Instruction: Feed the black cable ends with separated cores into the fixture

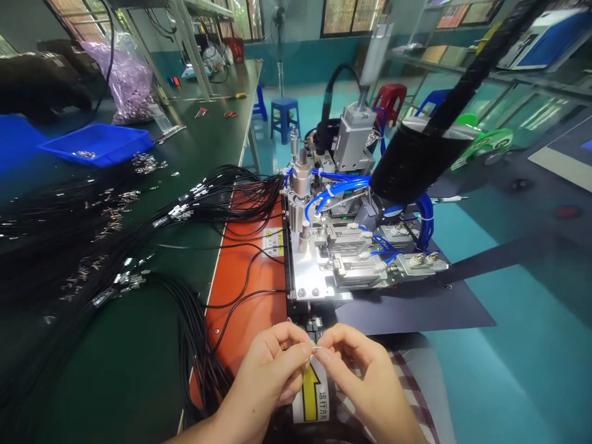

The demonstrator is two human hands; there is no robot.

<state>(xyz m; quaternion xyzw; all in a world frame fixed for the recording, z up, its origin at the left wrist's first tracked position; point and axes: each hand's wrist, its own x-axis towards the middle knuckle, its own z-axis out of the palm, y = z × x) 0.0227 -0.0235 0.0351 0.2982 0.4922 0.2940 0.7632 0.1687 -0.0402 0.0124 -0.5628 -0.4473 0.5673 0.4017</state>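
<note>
While two hands meet low in the frame, a slim pale piece (316, 348) sits pinched between them

At lower centre, the left hand (275, 364) and right hand (361, 373) are each closed, thumb to forefinger, on the piece, too small to identify. A yellow arrow (309, 398) shows below it. A metal machine (356, 271) with blue tubes (345, 185) stands right of centre. Black cables (194, 333) spread across the left, and a blue tray (124, 143) rests at upper left.
</note>
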